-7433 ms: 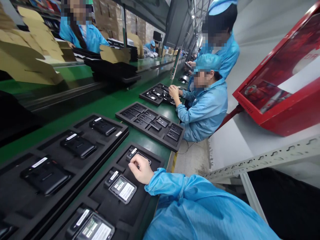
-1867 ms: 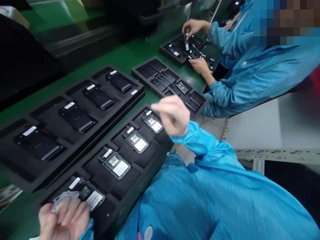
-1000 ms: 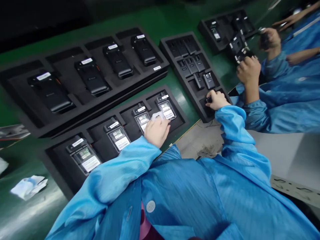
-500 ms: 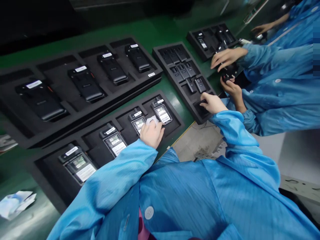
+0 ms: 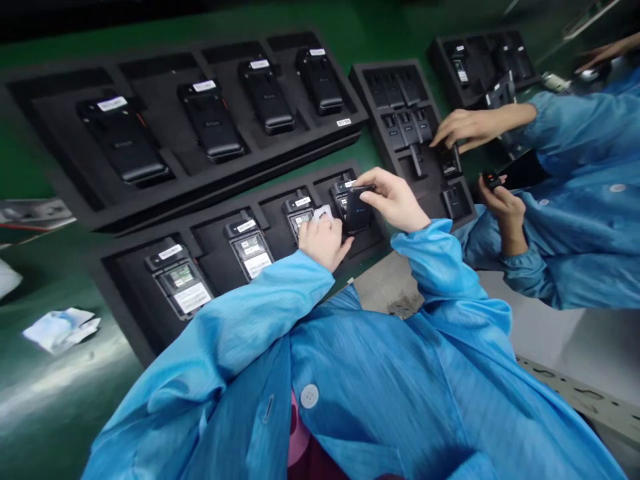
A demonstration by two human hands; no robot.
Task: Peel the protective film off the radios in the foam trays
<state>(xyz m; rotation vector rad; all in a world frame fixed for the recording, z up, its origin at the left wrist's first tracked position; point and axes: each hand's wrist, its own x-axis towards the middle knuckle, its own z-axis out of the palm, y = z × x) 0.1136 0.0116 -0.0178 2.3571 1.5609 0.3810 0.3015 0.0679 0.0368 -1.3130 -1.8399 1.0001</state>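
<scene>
My right hand [image 5: 397, 200] is closed on a black back cover [image 5: 357, 208], held over the rightmost device in the near black foam tray [image 5: 125, 293]. My left hand [image 5: 325, 241] rests curled at that tray's front edge, pinching a small clear film [image 5: 323, 213] beside the same device. The tray holds several open-backed devices with white labels, such as the device [image 5: 251, 247] in the middle. Both my arms are in blue sleeves.
A far foam tray [image 5: 60, 153] holds several closed black devices. A narrow tray of covers [image 5: 387, 127] lies to the right, where a co-worker's hand [image 5: 457, 127] reaches in; their other hand [image 5: 500, 200] holds a small part. Crumpled film [image 5: 60, 328] lies on the green belt.
My right hand left the covers tray and brought a black cover over the rightmost device. My left hand stayed at the tray edge. The co-worker's hand moved into the covers tray.
</scene>
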